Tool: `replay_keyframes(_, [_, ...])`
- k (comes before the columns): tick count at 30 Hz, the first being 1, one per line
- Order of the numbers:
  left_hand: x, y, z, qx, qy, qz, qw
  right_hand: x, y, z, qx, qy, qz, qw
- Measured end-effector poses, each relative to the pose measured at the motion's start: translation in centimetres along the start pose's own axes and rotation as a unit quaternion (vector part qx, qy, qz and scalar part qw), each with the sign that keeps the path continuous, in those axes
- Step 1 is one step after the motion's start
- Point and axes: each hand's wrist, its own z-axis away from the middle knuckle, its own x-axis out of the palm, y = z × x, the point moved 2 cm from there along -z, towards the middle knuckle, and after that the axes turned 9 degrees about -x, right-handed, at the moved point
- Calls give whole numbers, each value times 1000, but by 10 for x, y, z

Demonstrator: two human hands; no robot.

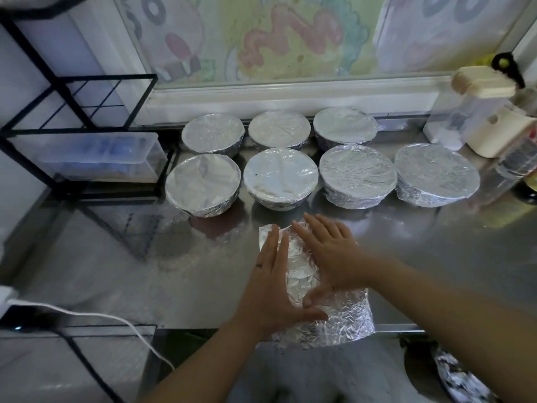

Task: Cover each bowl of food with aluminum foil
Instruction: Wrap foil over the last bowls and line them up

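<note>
**A:** How do the hands lie?

**B:** Both are flat. The left hand (pixel 273 286) and the right hand (pixel 331 254) press straight, slightly spread fingers down on a crumpled sheet of foil (pixel 343 324). The thumb tips almost meet, leaving a bare triangle of foil between them. Neither hand pinches anything.

**A:** And the bowl?

**B:** It is hidden. Whatever the foil covers sits directly under the palms, at the near edge of the surface (pixel 436 257). I judge it to be the last bowl. The foil's long axis runs from far left to near right. The left hand lies along its left side and the right hand over its far part. The loose near-right corner is closer to the right hand, so tucking it down would probably fall to that hand.

**A:** Farther out?

**B:** Seven covered bowls (pixel 280 175) stand beyond the fingertips, three behind four. The surface is shiny metal. A black wire rack (pixel 87 112) holding a clear plastic box (pixel 98 155) stands at the left. Lidded containers (pixel 479 112) stand at the far right, and a white cable (pixel 116 318) trails at the near left. A painted panel (pixel 290 39) runs behind.
</note>
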Motion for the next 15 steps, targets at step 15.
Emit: replay_keyframes(15, [23, -13, -13, -217, 66, 441, 868, 1, -4, -1, 17, -59, 26, 998])
